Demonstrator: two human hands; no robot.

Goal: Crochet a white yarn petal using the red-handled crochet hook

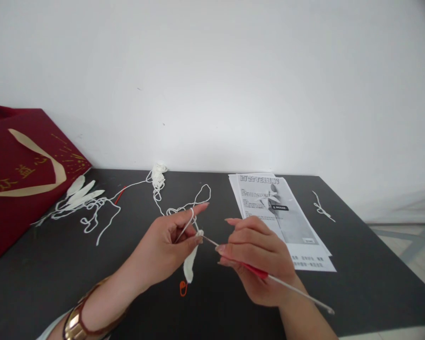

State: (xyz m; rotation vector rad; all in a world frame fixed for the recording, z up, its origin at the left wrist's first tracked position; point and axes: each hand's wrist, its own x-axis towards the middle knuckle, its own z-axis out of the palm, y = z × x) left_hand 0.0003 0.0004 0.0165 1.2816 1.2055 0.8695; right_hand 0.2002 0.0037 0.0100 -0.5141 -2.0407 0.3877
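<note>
My left hand point(175, 238) pinches the top of a narrow white crocheted piece point(189, 264), and white yarn point(193, 215) runs over its raised index finger. An orange stitch marker point(183, 288) hangs from the piece's lower end. In my right hand point(258, 255) is a crochet hook point(255, 270) with a red grip, its back end sticking out toward the lower right. The hook's thin tip meets the top of the crocheted piece by my left thumb; the exact stitch is hidden.
A dark red gift bag point(21, 156) leans at the left. Beside it lie several white crocheted petals point(81, 193) with tangled tails and a thin red item point(120, 194). A yarn bundle point(158, 175) sits by the wall. Printed sheets point(301, 222) and a yarn scrap point(320, 208) lie right.
</note>
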